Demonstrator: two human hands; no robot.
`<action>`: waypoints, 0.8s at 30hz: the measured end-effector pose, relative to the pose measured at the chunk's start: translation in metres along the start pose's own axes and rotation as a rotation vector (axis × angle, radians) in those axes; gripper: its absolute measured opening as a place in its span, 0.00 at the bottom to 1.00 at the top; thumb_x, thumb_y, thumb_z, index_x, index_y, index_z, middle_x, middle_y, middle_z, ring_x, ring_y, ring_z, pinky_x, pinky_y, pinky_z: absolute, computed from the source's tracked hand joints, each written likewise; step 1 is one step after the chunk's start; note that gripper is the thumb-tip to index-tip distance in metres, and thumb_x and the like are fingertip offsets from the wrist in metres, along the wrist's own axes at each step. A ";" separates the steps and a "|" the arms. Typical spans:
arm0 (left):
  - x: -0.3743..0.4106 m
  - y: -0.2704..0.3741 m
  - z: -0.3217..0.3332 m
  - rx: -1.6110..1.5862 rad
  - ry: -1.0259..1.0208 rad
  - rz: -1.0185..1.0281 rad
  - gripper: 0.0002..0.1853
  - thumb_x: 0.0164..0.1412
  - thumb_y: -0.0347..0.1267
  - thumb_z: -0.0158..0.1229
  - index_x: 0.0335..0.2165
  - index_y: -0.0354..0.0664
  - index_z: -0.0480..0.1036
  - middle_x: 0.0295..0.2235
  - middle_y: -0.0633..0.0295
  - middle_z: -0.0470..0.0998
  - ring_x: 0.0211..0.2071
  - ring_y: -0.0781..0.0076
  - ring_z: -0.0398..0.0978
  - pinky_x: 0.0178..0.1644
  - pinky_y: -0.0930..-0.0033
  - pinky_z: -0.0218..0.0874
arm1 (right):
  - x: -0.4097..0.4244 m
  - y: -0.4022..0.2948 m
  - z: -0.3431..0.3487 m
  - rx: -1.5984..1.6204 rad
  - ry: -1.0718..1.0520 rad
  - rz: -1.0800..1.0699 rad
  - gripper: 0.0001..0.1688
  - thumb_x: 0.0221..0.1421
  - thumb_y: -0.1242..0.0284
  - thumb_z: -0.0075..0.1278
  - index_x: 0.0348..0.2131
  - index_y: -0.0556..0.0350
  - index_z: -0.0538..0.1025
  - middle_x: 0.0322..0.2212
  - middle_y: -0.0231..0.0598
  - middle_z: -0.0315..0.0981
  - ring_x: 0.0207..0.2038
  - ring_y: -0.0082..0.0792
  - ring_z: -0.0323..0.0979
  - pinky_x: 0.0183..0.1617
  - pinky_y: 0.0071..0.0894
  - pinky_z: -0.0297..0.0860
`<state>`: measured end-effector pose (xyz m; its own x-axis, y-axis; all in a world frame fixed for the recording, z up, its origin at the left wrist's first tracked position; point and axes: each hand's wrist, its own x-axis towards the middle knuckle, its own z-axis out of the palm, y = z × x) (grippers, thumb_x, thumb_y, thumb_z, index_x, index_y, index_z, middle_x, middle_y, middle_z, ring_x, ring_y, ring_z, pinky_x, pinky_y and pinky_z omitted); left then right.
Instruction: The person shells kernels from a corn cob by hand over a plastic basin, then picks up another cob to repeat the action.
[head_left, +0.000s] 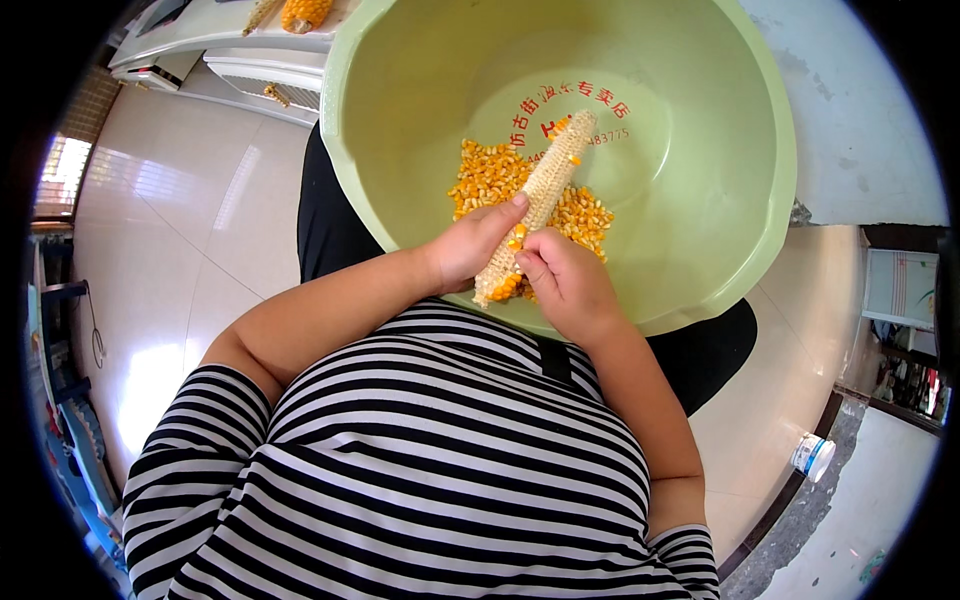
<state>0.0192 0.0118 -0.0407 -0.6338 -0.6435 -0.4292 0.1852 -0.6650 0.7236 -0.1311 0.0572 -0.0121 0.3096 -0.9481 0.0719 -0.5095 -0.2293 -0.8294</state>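
Over a large green plastic basin (705, 247), my left hand (480, 236) grips a mostly bare corn cob (559, 166), thumb laid along its side. The cob slants from lower left to upper right, with a patch of yellow kernels still attached near its lower end and a few higher up. My right hand (566, 281) is against the cob's lower right side, thumb and curled fingers at the kernels there. Loose corn kernels (487, 174) are heaped in the basin under and on both sides of the cob. Red writing is printed on the basin's bottom, partly hidden by the cob.
The basin rests on my lap, over black trousers (334, 210). On a white table (225, 34) at upper left lies an unshelled corn ear (306, 13). A white tub (812, 457) stands at lower right, near a wall with peeling paint. Tiled floor (187, 195) lies to the left.
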 end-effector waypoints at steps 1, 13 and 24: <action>0.000 0.000 0.000 0.007 0.012 0.004 0.27 0.61 0.48 0.35 0.41 0.33 0.64 0.32 0.56 0.71 0.31 0.73 0.70 0.35 0.72 0.64 | 0.000 0.000 -0.001 -0.017 -0.007 0.002 0.09 0.51 0.69 0.45 0.25 0.57 0.66 0.20 0.44 0.66 0.22 0.42 0.66 0.25 0.34 0.61; 0.000 -0.002 0.003 -0.070 0.033 0.039 0.25 0.62 0.46 0.33 0.40 0.34 0.64 0.31 0.59 0.71 0.31 0.73 0.68 0.37 0.72 0.62 | 0.002 0.007 0.007 0.048 0.133 0.124 0.20 0.54 0.59 0.40 0.21 0.57 0.66 0.17 0.47 0.66 0.22 0.48 0.66 0.25 0.41 0.61; -0.001 -0.004 0.000 -0.004 -0.032 0.085 0.25 0.62 0.46 0.32 0.41 0.35 0.63 0.32 0.59 0.70 0.32 0.75 0.67 0.38 0.73 0.61 | 0.003 0.003 0.004 -0.034 0.113 0.221 0.20 0.53 0.58 0.40 0.21 0.56 0.67 0.16 0.46 0.67 0.21 0.47 0.66 0.23 0.40 0.60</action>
<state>0.0191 0.0150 -0.0428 -0.6394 -0.6854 -0.3483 0.2422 -0.6095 0.7548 -0.1283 0.0543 -0.0164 0.0965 -0.9943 -0.0461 -0.5817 -0.0187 -0.8132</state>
